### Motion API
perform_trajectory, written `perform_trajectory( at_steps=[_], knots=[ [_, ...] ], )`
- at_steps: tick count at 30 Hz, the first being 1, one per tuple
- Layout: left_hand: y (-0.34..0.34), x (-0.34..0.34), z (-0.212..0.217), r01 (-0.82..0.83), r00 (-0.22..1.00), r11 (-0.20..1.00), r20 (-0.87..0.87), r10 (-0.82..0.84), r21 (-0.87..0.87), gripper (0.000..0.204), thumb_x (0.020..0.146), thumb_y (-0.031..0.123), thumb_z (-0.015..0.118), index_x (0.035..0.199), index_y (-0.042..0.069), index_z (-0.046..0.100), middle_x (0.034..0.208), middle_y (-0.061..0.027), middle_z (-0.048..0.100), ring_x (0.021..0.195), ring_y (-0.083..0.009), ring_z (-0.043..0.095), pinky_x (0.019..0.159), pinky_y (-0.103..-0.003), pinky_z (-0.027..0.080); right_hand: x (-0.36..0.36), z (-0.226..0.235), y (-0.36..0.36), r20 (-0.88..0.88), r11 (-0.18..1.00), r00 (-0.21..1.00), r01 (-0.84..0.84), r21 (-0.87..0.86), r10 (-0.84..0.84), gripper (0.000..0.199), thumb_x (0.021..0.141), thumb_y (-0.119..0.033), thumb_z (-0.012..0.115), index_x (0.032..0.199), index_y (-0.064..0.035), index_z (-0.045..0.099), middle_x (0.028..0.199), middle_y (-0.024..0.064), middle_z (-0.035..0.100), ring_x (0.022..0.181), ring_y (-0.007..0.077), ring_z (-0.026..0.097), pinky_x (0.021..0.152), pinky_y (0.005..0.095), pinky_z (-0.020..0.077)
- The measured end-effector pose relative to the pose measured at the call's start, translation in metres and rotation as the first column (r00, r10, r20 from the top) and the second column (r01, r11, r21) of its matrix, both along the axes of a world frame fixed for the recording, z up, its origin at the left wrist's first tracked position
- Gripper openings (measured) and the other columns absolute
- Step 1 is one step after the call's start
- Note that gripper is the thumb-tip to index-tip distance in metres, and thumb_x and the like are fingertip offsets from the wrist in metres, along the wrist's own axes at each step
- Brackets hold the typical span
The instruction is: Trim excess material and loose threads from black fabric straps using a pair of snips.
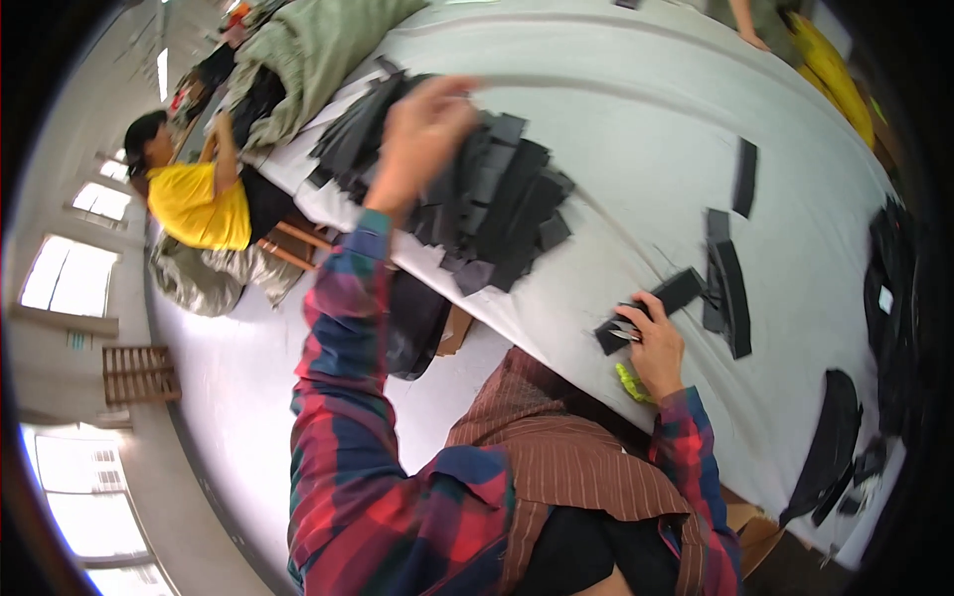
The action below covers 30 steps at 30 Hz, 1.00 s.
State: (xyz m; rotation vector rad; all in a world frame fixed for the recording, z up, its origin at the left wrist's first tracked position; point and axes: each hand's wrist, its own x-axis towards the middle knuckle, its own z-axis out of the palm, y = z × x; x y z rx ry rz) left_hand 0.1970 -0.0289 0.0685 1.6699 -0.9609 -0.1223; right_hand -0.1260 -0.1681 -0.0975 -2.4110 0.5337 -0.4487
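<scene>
Reaching left hand, fingers loosely curled, touches heap of black cut fabric strips on white cloth-covered table. Right hand closed on one black fabric strip near table edge. Stacked black strips just beside it.

Garment workshop: cutting table, fabric pieces

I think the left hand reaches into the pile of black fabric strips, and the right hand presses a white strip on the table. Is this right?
Not quite. In the head view, the strip under the right hand is black, not white. The left hand does reach into the pile of black fabric strips on the table.
</scene>
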Motion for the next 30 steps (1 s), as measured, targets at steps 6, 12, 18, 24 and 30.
perform_trajectory(
  at_steps=[6,12,18,24,30],
  knots=[
    [-0.039,-0.263,0.054,0.893,0.138,0.116,0.02,-0.99,-0.434,0.033,0.074,0.005,0.049,0.099,0.009,0.069,0.082,-0.0077,0.066,0.073,-0.0174,0.059,0.06,-0.033,0.048,-0.021,0.002,-0.019,0.189,0.965,0.982,-0.028,0.26,-0.022,0.044,0.071,0.011,0.053,0.106,-0.0134,0.066,0.125,0.0079,0.052,0.099,0.0247,0.06,0.079,0.0311,0.0488],
    [-0.05,-0.3,0.043,0.754,0.175,-0.024,0.236,-0.956,-0.657,0.029,0.074,0.002,0.048,0.095,0.003,0.067,0.078,-0.0075,0.066,0.068,-0.0166,0.061,0.06,-0.031,0.047,-0.037,0.021,-0.048,0.142,0.962,0.952,0.272,0.021,-0.272,0.041,0.078,0.005,0.059,0.115,-0.0134,0.062,0.133,0.0077,0.045,0.107,0.0266,0.057,0.082,0.0317,0.0484],
    [-0.048,-0.301,0.054,0.779,0.15,-0.018,0.214,-0.965,-0.626,0.027,0.075,0.002,0.047,0.095,0.002,0.066,0.078,-0.0083,0.065,0.069,-0.0172,0.06,0.062,-0.031,0.047,-0.052,-0.007,-0.076,-0.035,0.905,0.925,0.362,-0.225,-0.378,0.05,0.079,-0.006,0.068,0.125,-0.018,0.053,0.137,0.0086,0.041,0.112,0.0324,0.054,0.086,0.0389,0.0478],
    [-0.049,-0.305,0.061,0.81,0.084,-0.039,0.181,-0.98,-0.586,0.026,0.075,0.001,0.047,0.094,0.001,0.064,0.078,-0.009,0.065,0.07,-0.0178,0.059,0.063,-0.031,0.046,-0.054,-0.015,-0.09,-0.002,0.894,0.915,0.393,-0.217,-0.403,0.051,0.077,-0.008,0.07,0.124,-0.0179,0.054,0.139,0.0086,0.039,0.112,0.0332,0.054,0.085,0.0396,0.0474],
    [-0.056,-0.313,0.07,0.818,0.02,-0.073,0.155,-0.988,-0.571,0.025,0.075,0.001,0.047,0.094,-0.001,0.063,0.078,-0.0098,0.064,0.071,-0.0184,0.059,0.065,-0.031,0.046,-0.056,-0.02,-0.103,0.06,0.887,0.897,0.442,-0.134,-0.438,0.044,0.082,-0.015,0.068,0.124,-0.0178,0.054,0.136,0.0131,0.044,0.113,0.0336,0.054,0.086,0.0393,0.0466]
  ],
)
